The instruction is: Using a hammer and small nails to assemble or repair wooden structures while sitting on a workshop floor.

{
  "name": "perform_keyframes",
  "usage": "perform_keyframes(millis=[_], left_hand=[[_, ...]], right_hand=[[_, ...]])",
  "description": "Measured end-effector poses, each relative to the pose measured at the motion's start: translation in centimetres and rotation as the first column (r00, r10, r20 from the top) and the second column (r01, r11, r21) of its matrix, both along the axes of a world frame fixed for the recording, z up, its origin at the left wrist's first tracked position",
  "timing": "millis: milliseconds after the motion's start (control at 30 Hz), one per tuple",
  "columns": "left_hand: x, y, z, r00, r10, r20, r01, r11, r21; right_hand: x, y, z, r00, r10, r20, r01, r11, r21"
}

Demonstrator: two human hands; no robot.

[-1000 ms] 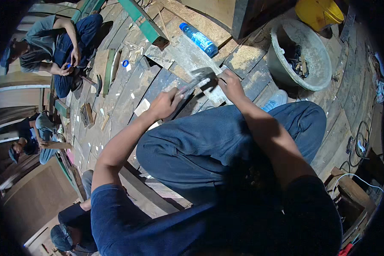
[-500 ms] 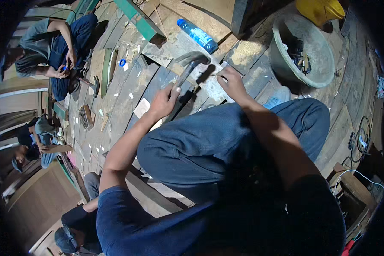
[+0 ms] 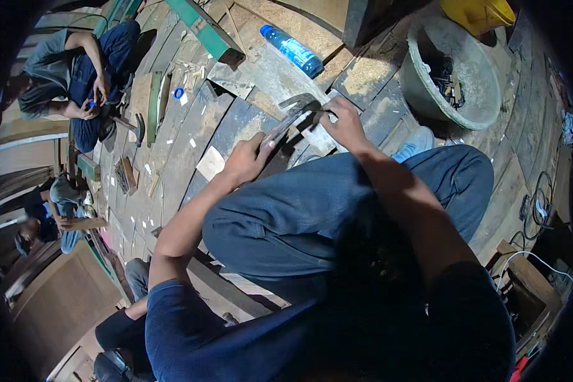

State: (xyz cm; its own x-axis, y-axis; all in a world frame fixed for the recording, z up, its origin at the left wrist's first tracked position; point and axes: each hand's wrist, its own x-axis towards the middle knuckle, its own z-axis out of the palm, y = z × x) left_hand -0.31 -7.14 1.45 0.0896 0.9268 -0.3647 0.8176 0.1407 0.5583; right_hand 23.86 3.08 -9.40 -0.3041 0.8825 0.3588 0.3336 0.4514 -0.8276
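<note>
My left hand (image 3: 247, 159) is closed round the handle of a claw hammer (image 3: 299, 103). The hammer's head is low, just left of my right fingertips, and its handle is blurred. My right hand (image 3: 345, 127) is pinched closed beside the head; whatever sits between thumb and fingers is too small to make out. Beneath both is a pale grey flat board (image 3: 270, 71) on the plank floor. Beyond the hammer, a blue-capped plastic bottle (image 3: 293, 51) lies on its side.
A grey basin (image 3: 420, 79) with dark bits inside stands at right, a yellow container (image 3: 477, 16) behind it. A green beam (image 3: 204, 30) lies far off. Seated co-workers (image 3: 44, 73) are at left, near another hammer (image 3: 138, 130). Cables (image 3: 541, 204) lie at right.
The hammer head has come down toward my right fingertips. My left hand has shifted slightly, and my right hand has moved a little to the left.
</note>
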Motion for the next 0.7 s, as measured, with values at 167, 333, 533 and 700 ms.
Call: perform_keyframes(millis=[167, 333, 533, 700], left_hand=[[0.0, -0.4, 1.1, 0.998, 0.060, 0.027, -0.062, 0.996, 0.068], [0.6, 0.1, 0.9, 1.000, 0.010, -0.022, -0.009, 0.999, 0.034], [-0.3, -0.4, 1.3, 0.996, 0.087, 0.037, -0.091, 0.990, 0.107], [0.6, -0.2, 0.0, 1.000, 0.009, -0.021, -0.009, 1.000, -0.013]], right_hand=[[-0.1, 0.2, 0.0, 1.000, -0.002, -0.013, 0.002, 1.000, -0.015], [0.1, -0.4, -0.3, 0.999, 0.014, 0.030, -0.012, 0.998, -0.061], [-0.3, 0.0, 0.3, 1.000, 0.016, -0.009, -0.015, 1.000, 0.010], [0.1, 0.1, -1.1, 1.000, 0.016, -0.016, -0.016, 1.000, 0.005]])
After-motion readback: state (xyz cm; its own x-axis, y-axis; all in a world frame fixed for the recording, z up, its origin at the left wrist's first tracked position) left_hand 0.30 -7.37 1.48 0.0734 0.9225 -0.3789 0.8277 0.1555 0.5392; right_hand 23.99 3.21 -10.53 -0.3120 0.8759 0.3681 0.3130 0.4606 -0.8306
